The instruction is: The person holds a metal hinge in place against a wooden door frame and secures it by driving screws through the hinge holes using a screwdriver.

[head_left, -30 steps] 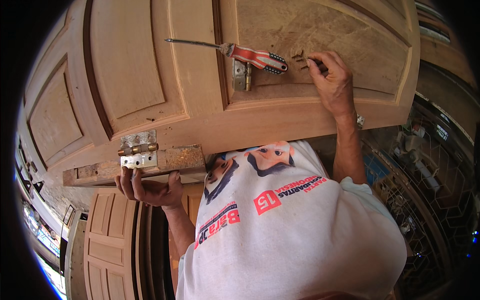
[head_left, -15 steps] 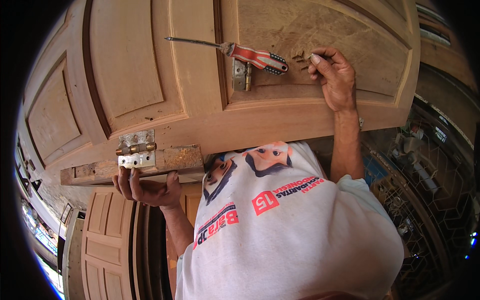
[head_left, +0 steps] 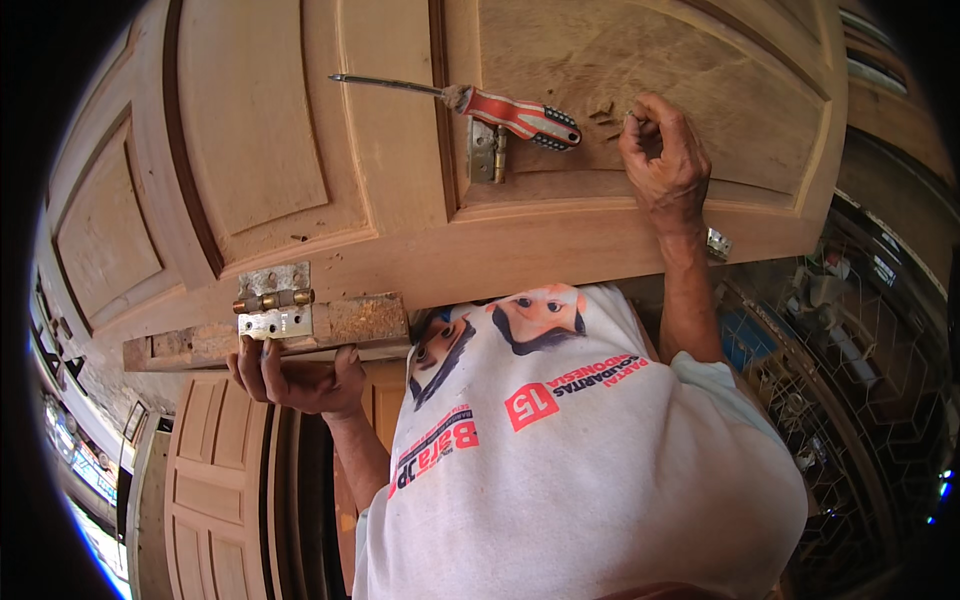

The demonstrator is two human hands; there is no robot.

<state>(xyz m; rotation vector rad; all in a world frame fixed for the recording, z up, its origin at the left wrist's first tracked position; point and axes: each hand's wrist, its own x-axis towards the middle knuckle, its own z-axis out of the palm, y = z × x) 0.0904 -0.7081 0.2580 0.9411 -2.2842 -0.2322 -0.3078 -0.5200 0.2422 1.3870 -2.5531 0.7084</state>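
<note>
My left hand (head_left: 298, 380) is curled under a rough wooden block (head_left: 365, 320), its fingertips at the lower leaf of a metal hinge (head_left: 280, 320) that lies across the block and the door's edge. My right hand (head_left: 664, 165) is pinched above the carved door (head_left: 250, 120), on something too small to make out, beside several small screws (head_left: 603, 112) lying on the panel. A screwdriver (head_left: 510, 118) with red, white and dark handle rests crosswise over a second hinge (head_left: 485, 160), tip to the left.
Another hinge (head_left: 718, 243) shows at the door's right edge, beside my forearm. Panelled doors (head_left: 208, 470) stand below at the left. At the lower right are dark metal grilles (head_left: 840, 380) with clutter behind them. My white printed shirt fills the lower middle.
My right hand has lifted slightly and turned, its pinched fingertips now a little higher on the panel. My left hand and the screwdriver have hardly moved.
</note>
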